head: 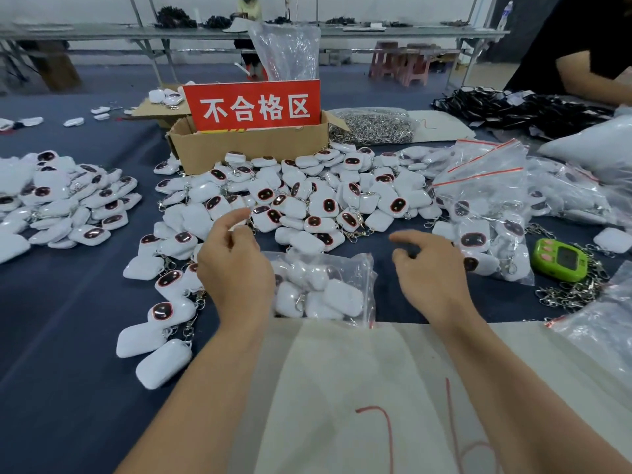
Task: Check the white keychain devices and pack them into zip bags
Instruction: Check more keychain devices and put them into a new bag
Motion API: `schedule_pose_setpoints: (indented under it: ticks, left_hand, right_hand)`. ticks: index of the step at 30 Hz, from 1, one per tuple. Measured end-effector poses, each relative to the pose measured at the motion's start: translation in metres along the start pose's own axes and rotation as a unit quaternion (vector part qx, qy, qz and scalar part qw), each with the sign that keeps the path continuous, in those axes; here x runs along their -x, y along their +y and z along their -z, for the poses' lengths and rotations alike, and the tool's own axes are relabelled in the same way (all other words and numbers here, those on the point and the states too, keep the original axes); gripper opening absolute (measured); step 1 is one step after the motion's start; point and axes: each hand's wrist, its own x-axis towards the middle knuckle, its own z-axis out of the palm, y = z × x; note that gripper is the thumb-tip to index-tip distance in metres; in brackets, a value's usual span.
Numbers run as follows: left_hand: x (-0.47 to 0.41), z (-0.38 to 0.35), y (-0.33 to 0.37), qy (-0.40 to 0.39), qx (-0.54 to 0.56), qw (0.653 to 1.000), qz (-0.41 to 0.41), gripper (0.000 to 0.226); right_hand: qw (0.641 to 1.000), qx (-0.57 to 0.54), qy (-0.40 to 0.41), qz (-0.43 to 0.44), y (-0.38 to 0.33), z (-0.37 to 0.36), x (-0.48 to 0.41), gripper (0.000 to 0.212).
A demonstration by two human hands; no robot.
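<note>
White keychain devices [301, 200] heaped mid-table, several lying inside near zip bag [359, 271]. Left hand [236, 268] and right hand [431, 271] flanking it, fingers loosely curled, gripping nothing. Filled bags [485, 186] right; cardboard box [253, 148] far, red sign [253, 104] inside.

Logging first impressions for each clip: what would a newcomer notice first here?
The red sign in the cardboard box at centre back stands out first. Then comes the heap of white keychain devices spread in front of it, and the bright green gadget lying at far right.

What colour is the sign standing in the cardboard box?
The sign is red with white characters; head view.
</note>
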Motion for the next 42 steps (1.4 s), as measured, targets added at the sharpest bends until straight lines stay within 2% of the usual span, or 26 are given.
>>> schedule_pose_setpoints:
  ticks: [3,6,9,14,18,21,26,28,30,31,32,34,36,40,42]
  left_hand:
    - [0.003,-0.002,0.000,-0.014,0.010,1.000,-0.005,0.038]
    - [-0.001,0.001,0.000,-0.019,0.040,0.999,0.017,0.036]
    - [-0.009,0.002,0.000,-0.011,0.082,0.995,0.053,0.036]
    - [-0.012,0.000,-0.002,-0.015,0.117,0.990,0.082,0.036]
    - [-0.005,-0.002,-0.003,-0.050,0.072,0.995,0.051,0.034]
    - [0.004,-0.006,-0.003,-0.095,0.020,0.995,-0.003,0.032]
    - [0.028,-0.011,-0.003,-0.182,-0.098,0.968,-0.143,0.031]
    - [0.036,-0.013,-0.004,-0.226,-0.156,0.948,-0.163,0.028]
    - [0.040,-0.016,-0.007,-0.273,-0.235,0.917,-0.169,0.025]
    - [0.040,-0.017,-0.009,-0.290,-0.265,0.903,-0.174,0.025]
    - [0.040,-0.018,-0.011,-0.300,-0.283,0.893,-0.177,0.024]
    - [0.040,-0.018,-0.013,-0.303,-0.300,0.886,-0.182,0.023]
    - [0.040,-0.019,-0.014,-0.299,-0.308,0.883,-0.189,0.023]
    - [0.040,-0.019,-0.013,-0.297,-0.302,0.887,-0.183,0.022]
    - [0.043,-0.018,-0.012,-0.271,-0.288,0.902,-0.174,0.021]
  right_hand:
    - [0.997,0.025,-0.044,0.058,0.000,-0.009,-0.017,0.057]
    - [0.981,0.134,-0.097,0.097,0.001,-0.020,-0.036,0.066]
    - [0.975,0.177,-0.100,0.088,0.002,-0.026,-0.042,0.058]
    - [0.980,0.150,-0.038,0.126,0.006,-0.024,-0.034,0.039]
    - [0.986,0.111,-0.074,0.105,0.001,-0.017,-0.026,0.026]
    - [0.985,0.115,-0.100,0.078,-0.001,-0.010,-0.016,0.022]
    - [0.985,0.133,-0.096,0.054,0.002,0.008,0.011,0.034]
    - [0.992,0.113,-0.049,0.037,0.002,0.015,0.021,0.027]
    - [0.995,0.083,0.047,0.034,-0.003,0.015,0.030,0.010]
    - [0.991,0.102,0.079,0.033,-0.008,0.014,0.032,0.013]
    - [0.986,0.142,0.078,0.024,-0.011,0.013,0.033,0.023]
    - [0.975,0.224,0.009,0.006,-0.015,0.009,0.035,0.039]
    - [0.965,0.257,-0.049,0.005,-0.013,0.007,0.033,0.041]
    - [0.979,0.198,-0.029,0.023,-0.006,0.011,0.029,0.017]
    - [0.992,0.123,-0.013,-0.014,-0.005,0.019,0.027,0.016]
